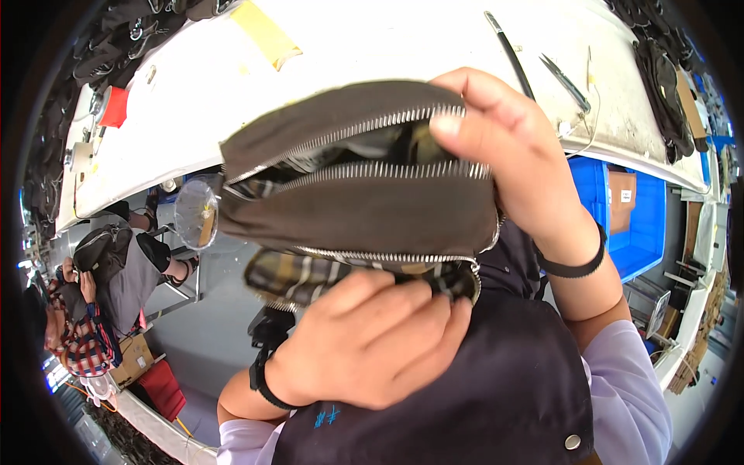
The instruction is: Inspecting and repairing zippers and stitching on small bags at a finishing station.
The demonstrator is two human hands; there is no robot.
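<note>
I hold a dark brown zippered bag (372, 205) up in front of me, above the near edge of the table. Its upper zipper gapes, and a plaid lining shows inside. A lower zipper is also undone, with a flap of plaid lining (287, 277) folded out below it. My right hand (515, 143) grips the right end, thumb over the edge of the upper opening and fingers behind. Below, my left hand (376, 337) is closed on the lower flap; its fingertips are hidden in the lining. The bag looks slightly blurred.
On the white table (372, 46) lie a black pen-like tool (509, 54), a pair of tweezers (566, 81) and a yellowish strip (266, 35). A blue bin (639, 232) stands at right. At left are a clear-lined bin (195, 215) and a seated person (85, 325) handling a dark bag.
</note>
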